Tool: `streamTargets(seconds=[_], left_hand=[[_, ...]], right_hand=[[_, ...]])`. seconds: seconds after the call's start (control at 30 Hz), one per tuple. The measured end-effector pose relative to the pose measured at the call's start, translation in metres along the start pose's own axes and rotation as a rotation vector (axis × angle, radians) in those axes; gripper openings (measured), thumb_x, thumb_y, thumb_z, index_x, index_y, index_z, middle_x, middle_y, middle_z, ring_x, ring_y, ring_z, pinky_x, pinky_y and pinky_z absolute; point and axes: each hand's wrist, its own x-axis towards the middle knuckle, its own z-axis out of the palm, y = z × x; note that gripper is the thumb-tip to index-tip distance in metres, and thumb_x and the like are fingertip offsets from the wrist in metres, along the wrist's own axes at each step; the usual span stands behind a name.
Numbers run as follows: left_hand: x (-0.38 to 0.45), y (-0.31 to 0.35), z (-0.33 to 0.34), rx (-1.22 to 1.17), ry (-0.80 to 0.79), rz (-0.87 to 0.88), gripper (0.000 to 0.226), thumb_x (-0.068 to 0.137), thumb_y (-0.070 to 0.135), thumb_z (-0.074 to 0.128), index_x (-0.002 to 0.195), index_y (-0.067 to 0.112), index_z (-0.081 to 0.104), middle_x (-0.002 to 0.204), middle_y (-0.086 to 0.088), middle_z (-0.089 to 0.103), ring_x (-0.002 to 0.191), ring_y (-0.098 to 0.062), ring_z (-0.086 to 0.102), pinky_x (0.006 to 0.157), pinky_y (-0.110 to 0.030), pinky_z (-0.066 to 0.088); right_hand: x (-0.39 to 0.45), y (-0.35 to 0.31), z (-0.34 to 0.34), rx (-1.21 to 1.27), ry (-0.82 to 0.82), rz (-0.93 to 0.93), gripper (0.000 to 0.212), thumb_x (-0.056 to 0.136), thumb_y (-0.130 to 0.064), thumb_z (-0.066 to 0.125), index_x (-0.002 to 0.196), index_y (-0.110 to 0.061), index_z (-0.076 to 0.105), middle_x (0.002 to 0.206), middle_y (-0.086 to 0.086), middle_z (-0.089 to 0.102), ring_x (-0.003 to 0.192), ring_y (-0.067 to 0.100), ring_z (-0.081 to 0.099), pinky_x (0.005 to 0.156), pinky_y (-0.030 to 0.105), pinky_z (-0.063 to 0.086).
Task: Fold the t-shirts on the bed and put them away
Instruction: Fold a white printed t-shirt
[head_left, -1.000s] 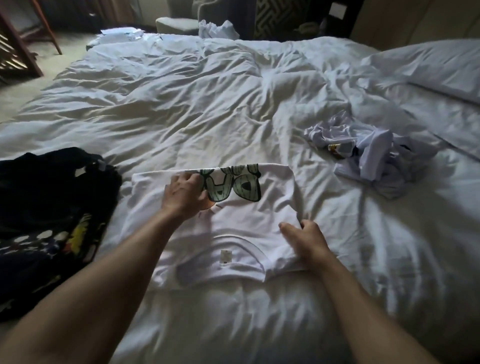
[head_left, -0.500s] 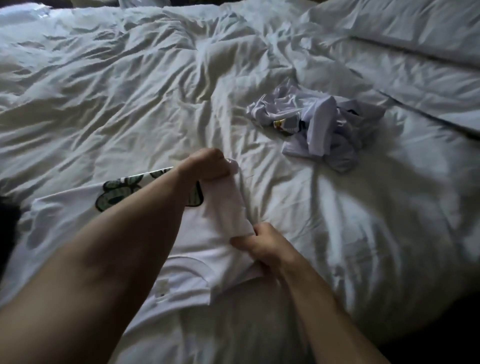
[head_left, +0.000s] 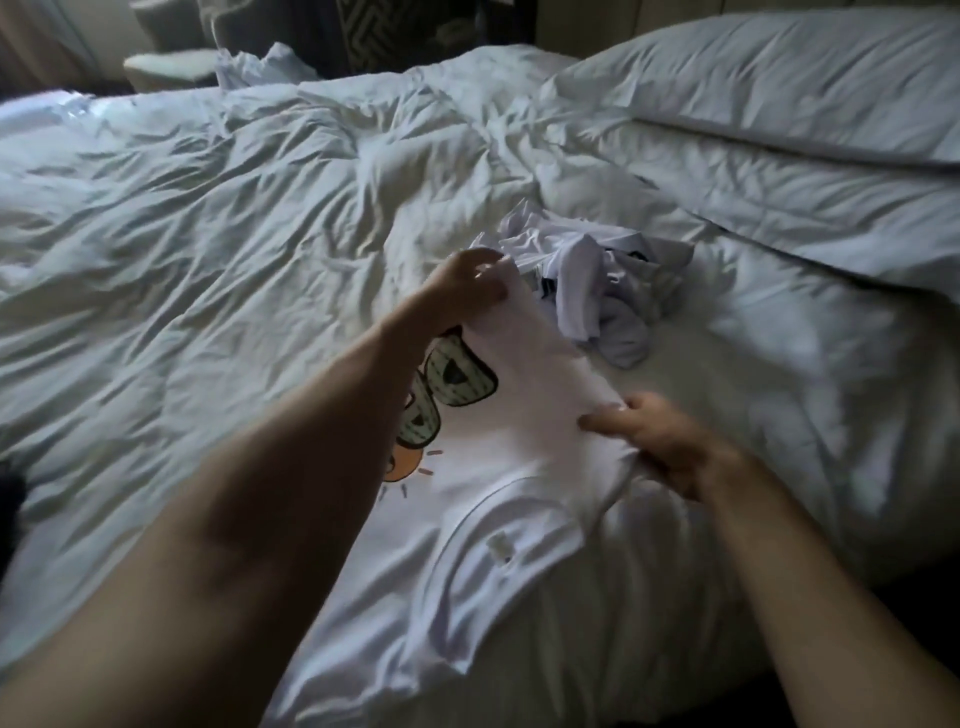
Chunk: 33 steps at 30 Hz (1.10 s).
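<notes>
Fabric runs taut between two grips: the left hand (head_left: 470, 283) pinches the far corner of the white t-shirt (head_left: 524, 415), the right hand (head_left: 652, 441) clenches its near edge. That lifted side lies along a line away from the person; the shirt's body spreads leftward on the bed (head_left: 234, 218), the crumpled shirt (head_left: 597, 291) just beyond.

We see only our own two forearms and hands. Both forearms are bare from the frame's lower edge to the wrist, with no sleeve cuff in view. Our left hand (head_left: 467, 283) wears no glove, ring or watch that we can make out, and our right hand (head_left: 657, 441) is equally unadorned. Motion blur softens the finer detail.
</notes>
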Motion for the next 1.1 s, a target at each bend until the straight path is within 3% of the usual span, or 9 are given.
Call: streamTargets(seconds=[0.13, 0.2, 0.27, 0.33, 0.43, 0.6, 0.83, 1.0, 1.1], left_hand=[[0.003, 0.045, -0.002, -0.114, 0.010, 0.083, 0.009, 0.077, 0.009, 0.067, 0.086, 0.012, 0.064, 0.052, 0.013, 0.057, 0.046, 0.001, 0.051, 0.046, -0.014, 0.041], [0.001, 0.064, -0.012, -0.092, 0.080, 0.103, 0.008, 0.084, 0.008, 0.065, 0.077, 0.008, 0.061, 0.046, 0.013, 0.050, 0.043, 0.001, 0.045, 0.045, -0.015, 0.036], [-0.006, 0.079, -0.027, -0.141, 0.132, 0.160, 0.015, 0.088, 0.013, 0.064, 0.073, 0.010, 0.060, 0.055, 0.008, 0.053, 0.049, -0.006, 0.047, 0.050, -0.019, 0.036], [-0.019, 0.094, -0.044, -0.255, 0.122, 0.239, 0.012, 0.085, 0.021, 0.065, 0.076, 0.014, 0.063, 0.070, -0.004, 0.054, 0.059, -0.012, 0.049, 0.056, -0.023, 0.039], [-0.050, 0.106, -0.073, -0.387, 0.152, 0.337, 0.009, 0.088, 0.022, 0.063, 0.080, 0.018, 0.066, 0.075, 0.000, 0.059, 0.065, -0.009, 0.054, 0.062, -0.022, 0.043], [-0.124, 0.082, -0.126, -0.391, 0.211, 0.347, 0.010, 0.087, 0.025, 0.065, 0.091, 0.018, 0.071, 0.089, -0.006, 0.065, 0.084, -0.020, 0.058, 0.074, -0.030, 0.046], [-0.261, 0.014, -0.207, -0.391, 0.337, 0.249, 0.013, 0.085, 0.025, 0.069, 0.095, 0.019, 0.074, 0.095, -0.006, 0.066, 0.088, -0.022, 0.059, 0.080, -0.035, 0.046], [-0.353, -0.025, -0.264, -0.302, 0.462, 0.175, 0.016, 0.091, 0.020, 0.066, 0.105, 0.015, 0.073, 0.089, -0.002, 0.070, 0.075, -0.013, 0.064, 0.066, -0.023, 0.051], [-0.384, -0.037, -0.284, -0.274, 0.496, 0.101, 0.025, 0.091, 0.018, 0.067, 0.114, 0.011, 0.070, 0.094, -0.011, 0.071, 0.075, -0.017, 0.065, 0.063, -0.023, 0.051]], right_hand=[[-0.020, -0.041, -0.035, 0.008, 0.022, -0.102, 0.019, 0.086, 0.002, 0.065, 0.104, 0.007, 0.067, 0.086, 0.016, 0.074, 0.067, 0.022, 0.070, 0.066, 0.031, 0.060], [-0.033, -0.063, -0.043, -0.018, 0.045, -0.174, 0.020, 0.086, 0.000, 0.066, 0.105, 0.006, 0.068, 0.088, 0.015, 0.074, 0.071, 0.024, 0.069, 0.066, 0.030, 0.059], [-0.049, -0.084, -0.044, -0.048, 0.059, -0.247, 0.019, 0.086, -0.001, 0.066, 0.104, 0.002, 0.069, 0.091, 0.017, 0.074, 0.080, 0.030, 0.067, 0.073, 0.037, 0.057], [-0.066, -0.103, -0.039, -0.093, 0.059, -0.314, 0.019, 0.086, -0.004, 0.066, 0.104, -0.001, 0.071, 0.103, 0.023, 0.072, 0.091, 0.039, 0.067, 0.086, 0.053, 0.052], [-0.100, -0.126, -0.016, -0.158, 0.029, -0.391, 0.019, 0.087, -0.008, 0.067, 0.105, -0.004, 0.072, 0.106, 0.024, 0.071, 0.100, 0.046, 0.066, 0.090, 0.063, 0.049], [-0.152, -0.127, 0.058, -0.198, -0.128, -0.485, 0.017, 0.088, -0.003, 0.065, 0.104, 0.000, 0.069, 0.096, 0.020, 0.073, 0.073, 0.024, 0.070, 0.063, 0.030, 0.057], [-0.207, -0.079, 0.200, -0.141, -0.343, -0.483, 0.009, 0.089, -0.001, 0.065, 0.097, -0.001, 0.068, 0.079, 0.008, 0.068, 0.061, 0.009, 0.065, 0.053, 0.020, 0.051], [-0.246, -0.062, 0.297, -0.136, -0.505, -0.467, 0.021, 0.089, -0.003, 0.066, 0.108, 0.004, 0.066, 0.096, 0.018, 0.072, 0.080, 0.021, 0.069, 0.070, 0.031, 0.057], [-0.254, -0.052, 0.329, -0.125, -0.566, -0.436, 0.022, 0.089, -0.004, 0.066, 0.109, 0.002, 0.066, 0.096, 0.015, 0.072, 0.080, 0.020, 0.069, 0.066, 0.029, 0.057]])
